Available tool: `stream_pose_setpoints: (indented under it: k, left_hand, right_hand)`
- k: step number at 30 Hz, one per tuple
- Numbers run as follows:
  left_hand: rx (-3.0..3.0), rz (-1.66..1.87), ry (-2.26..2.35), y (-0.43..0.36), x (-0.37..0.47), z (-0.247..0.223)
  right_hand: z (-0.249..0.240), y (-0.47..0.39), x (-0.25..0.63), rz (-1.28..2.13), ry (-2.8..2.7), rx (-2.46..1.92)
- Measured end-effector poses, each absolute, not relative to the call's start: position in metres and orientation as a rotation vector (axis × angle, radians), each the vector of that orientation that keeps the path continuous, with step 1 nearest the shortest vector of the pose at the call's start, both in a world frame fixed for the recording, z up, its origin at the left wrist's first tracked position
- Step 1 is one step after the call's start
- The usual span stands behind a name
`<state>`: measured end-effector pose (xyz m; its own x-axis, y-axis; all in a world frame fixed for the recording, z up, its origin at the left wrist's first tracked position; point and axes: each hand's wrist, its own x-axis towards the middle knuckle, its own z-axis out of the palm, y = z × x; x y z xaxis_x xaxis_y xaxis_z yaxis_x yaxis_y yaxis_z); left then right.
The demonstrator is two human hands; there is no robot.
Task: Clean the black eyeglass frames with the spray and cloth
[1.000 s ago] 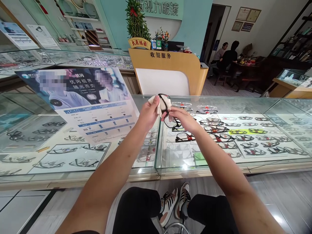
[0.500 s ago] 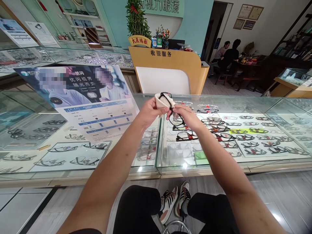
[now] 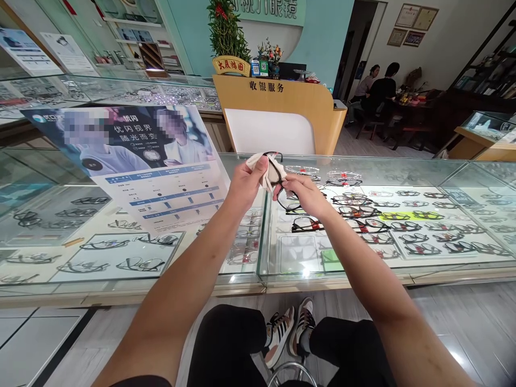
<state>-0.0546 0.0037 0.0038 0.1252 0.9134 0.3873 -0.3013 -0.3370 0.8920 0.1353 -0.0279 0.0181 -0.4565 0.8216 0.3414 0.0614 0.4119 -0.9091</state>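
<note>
Above the glass display case, my left hand (image 3: 246, 183) pinches a cream cloth (image 3: 272, 173) against one lens of a pair of black-framed glasses (image 3: 288, 200). The thumb lies on the front of the cloth. My right hand (image 3: 303, 191) is closed on the middle of the frame, with the other lens hanging below its fingers. Part of the upper lens is covered by the cloth. The fingers of both hands are close together at the glasses.
Rows of glasses lie inside the display case (image 3: 342, 279). A large printed sign (image 3: 181, 185) stands on the left, near my left forearm. Behind the case is a wooden cashier desk (image 3: 326, 115). Two people (image 3: 379, 88) sit at a table at the back right.
My left hand has shifted slightly left, and its thumb now lies higher on the cloth. The cloth is bunched differently over the lens. My right hand still holds the frame.
</note>
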Motion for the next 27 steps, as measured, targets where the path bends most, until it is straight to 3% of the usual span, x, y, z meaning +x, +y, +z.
stream_pose_setpoints:
  k: [9, 21, 27]
  left_hand:
    - [1.342, 1.228, 0.511, 0.005, -0.061, 0.009]
    - [1.333, 1.411, 0.594, 0.002, -0.051, 0.003]
    - [1.323, 1.205, 0.533, 0.007, -0.067, 0.009]
  right_hand:
    - [0.019, -0.023, 0.141, 1.133, -1.706, -0.800]
    - [0.016, -0.028, 0.134, 1.167, -1.809, -0.732]
    - [0.018, -0.021, 0.143, 1.207, -1.704, -0.797]
